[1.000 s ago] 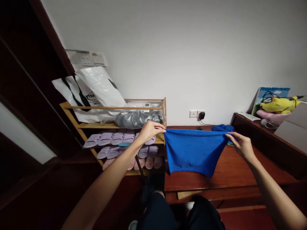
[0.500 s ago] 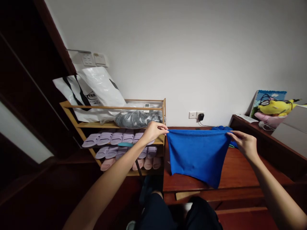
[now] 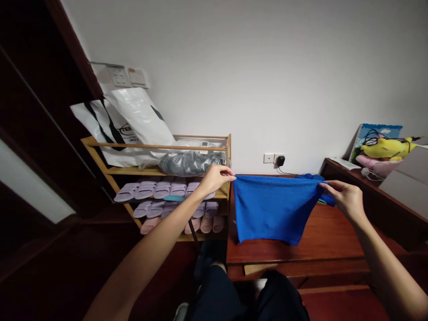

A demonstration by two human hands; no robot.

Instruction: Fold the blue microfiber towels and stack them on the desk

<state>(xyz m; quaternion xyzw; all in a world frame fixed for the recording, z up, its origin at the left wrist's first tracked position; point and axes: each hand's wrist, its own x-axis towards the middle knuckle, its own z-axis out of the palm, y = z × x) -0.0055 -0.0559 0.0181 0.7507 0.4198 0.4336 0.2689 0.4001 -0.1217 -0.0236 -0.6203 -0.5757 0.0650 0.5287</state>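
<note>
A blue cloth (image 3: 272, 209) hangs stretched between my two hands, its top edge drawn nearly straight. My left hand (image 3: 217, 179) pinches the upper left corner, while my right hand (image 3: 344, 198) pinches the upper right one. The cloth's lower edge hangs over the reddish-brown wooden table (image 3: 337, 234); I cannot tell whether it touches the surface. Behind the right corner, more blue cloths (image 3: 309, 177) lie on the table, partly hidden.
Left of the table stands a wooden shoe rack (image 3: 229, 154) with several lilac and pink slippers (image 3: 162, 189), white bags (image 3: 140, 116) and a grey plastic-wrapped bundle (image 3: 192, 163). A black plug (image 3: 280, 160) sits in the wall socket. On the raised right ledge lies a yellow plush toy (image 3: 386, 148).
The cloth's lower edge has swung up and away, with its lower right corner higher than before. My right hand has shifted slightly right; both hands keep their pinch.
</note>
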